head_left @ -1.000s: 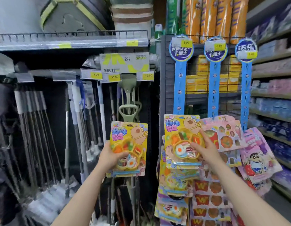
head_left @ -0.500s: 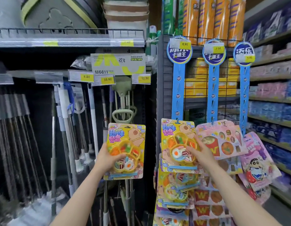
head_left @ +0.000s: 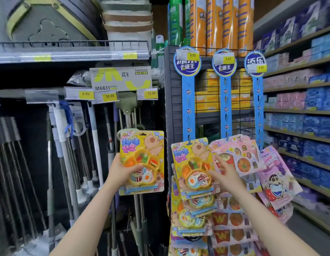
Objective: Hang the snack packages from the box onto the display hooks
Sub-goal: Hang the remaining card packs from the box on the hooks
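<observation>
My left hand [head_left: 121, 171] grips a yellow snack package [head_left: 143, 161] with a cartoon animal and a candy tray, held upright in front of the mop handles. A second identical yellow package [head_left: 192, 168] hangs at the top of the left blue hanging strip [head_left: 188, 106], its hole on a strip hook. My right hand [head_left: 226, 175] rests on that package's right edge, fingers spread. More yellow packages [head_left: 190, 217] hang below it. Pink packages [head_left: 238, 156] hang on the middle blue strip [head_left: 225, 106]. The box is out of view.
A third blue strip [head_left: 258, 108] at the right carries pink cartoon-boy packs [head_left: 277, 182]. Mops and broom handles [head_left: 75, 154] hang at the left under price tags [head_left: 108, 96]. Shelves of blue and pink packs [head_left: 304, 108] run along the right aisle. Orange rolls [head_left: 221, 23] stand on top.
The view has shifted slightly. My right hand slid from the front of the hung yellow package toward its right edge. My left hand still holds its package at about the same spot.
</observation>
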Available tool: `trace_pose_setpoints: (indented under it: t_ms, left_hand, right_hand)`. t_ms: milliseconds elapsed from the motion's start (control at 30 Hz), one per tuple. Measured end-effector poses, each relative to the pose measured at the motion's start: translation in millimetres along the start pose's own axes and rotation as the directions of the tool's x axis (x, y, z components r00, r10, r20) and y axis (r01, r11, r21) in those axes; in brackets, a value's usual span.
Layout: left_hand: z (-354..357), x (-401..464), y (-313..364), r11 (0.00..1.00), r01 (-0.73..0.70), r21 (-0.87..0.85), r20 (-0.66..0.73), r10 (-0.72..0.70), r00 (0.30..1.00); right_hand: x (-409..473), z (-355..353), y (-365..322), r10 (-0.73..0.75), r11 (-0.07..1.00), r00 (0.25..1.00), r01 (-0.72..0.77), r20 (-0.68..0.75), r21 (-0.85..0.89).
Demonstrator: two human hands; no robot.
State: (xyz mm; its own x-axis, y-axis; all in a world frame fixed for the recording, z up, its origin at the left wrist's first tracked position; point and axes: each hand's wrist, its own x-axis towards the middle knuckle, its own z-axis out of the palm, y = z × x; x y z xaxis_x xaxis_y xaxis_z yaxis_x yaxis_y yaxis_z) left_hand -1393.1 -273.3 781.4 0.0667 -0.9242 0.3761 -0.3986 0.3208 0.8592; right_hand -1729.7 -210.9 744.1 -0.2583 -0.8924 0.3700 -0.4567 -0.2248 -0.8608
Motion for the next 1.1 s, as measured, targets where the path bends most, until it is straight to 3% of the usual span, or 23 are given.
trace_pose_setpoints:
  t_ms: [233,433,600,833,967,1100]
  left_hand:
    - [78.4,12.2,84.0,0.992,-0.117,-0.052,0.1,0.121,0.988]
    - [136.2,27.1,120.5,0.99,-0.1,-0.099,0.085,0.109,0.99]
    - [151.0,37.1,118.8,0.996,-0.057,-0.067,0.038,0.06,0.997]
    - [166.3,26.1,91.2,0.999,0.025,-0.044,0.09,-0.02,0.996]
    - [169.0,12.0,81.3,1.0,0.008,-0.025,0.034,-0.007,0.999]
    - [155.1,-0.3,58.9,0.994,-0.045,0.1,-0.146,0.059,0.988]
  right_hand:
    - [4.6,-43.8,-2.7,-0.007,1.0,0.998,0.009,-0.069,0.019]
    - [1.6,-75.3,18.1,0.023,1.0,0.996,-0.022,-0.082,0.022]
    - [-0.3,-84.8,33.1,0.043,0.997,0.996,-0.047,-0.079,-0.055]
    - [1.1,-74.7,42.4,0.072,0.997,0.997,-0.073,-0.03,-0.033]
    - [-1.7,-62.9,35.2,0.047,0.998,0.999,-0.047,-0.003,-0.031]
    - [-0.9,-49.6,26.8,0.031,0.999,1.0,-0.031,-0.002,-0.042]
